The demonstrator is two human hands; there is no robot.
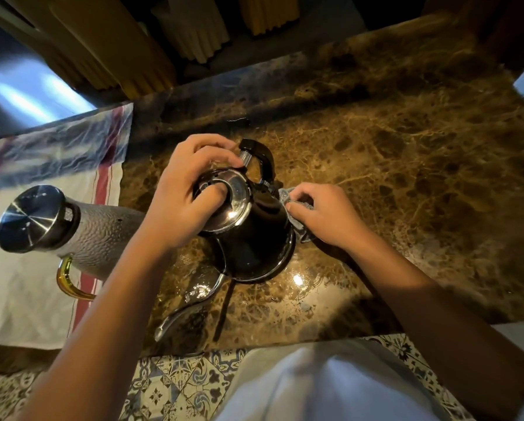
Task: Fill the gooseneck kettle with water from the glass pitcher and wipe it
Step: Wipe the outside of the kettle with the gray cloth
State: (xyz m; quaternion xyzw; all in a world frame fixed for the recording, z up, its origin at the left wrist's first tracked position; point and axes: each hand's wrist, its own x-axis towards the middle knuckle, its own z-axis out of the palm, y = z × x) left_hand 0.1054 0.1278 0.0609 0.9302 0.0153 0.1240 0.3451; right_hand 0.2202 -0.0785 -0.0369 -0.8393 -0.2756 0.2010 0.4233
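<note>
- The gooseneck kettle (251,235) stands on the marble desk (406,153), lid on, its spout (190,308) running toward the person and its handle (259,159) on the far side.
- The left hand (187,189) presses down on the lid, fingers curled around the knob.
- The right hand (324,214) has its fingers pinched on a grey cloth (288,197) against the kettle's right flank; judging by that, it is the wiping hand.
- The glass pitcher (72,229) stands capped on a towel (26,299), left of the kettle.

My glossy black metal gooseneck kettle (254,238) has a mirror-polished steel lid (233,192); my grey cloth (288,199) looks soft, the brown marble bench (406,177) glassy.
</note>
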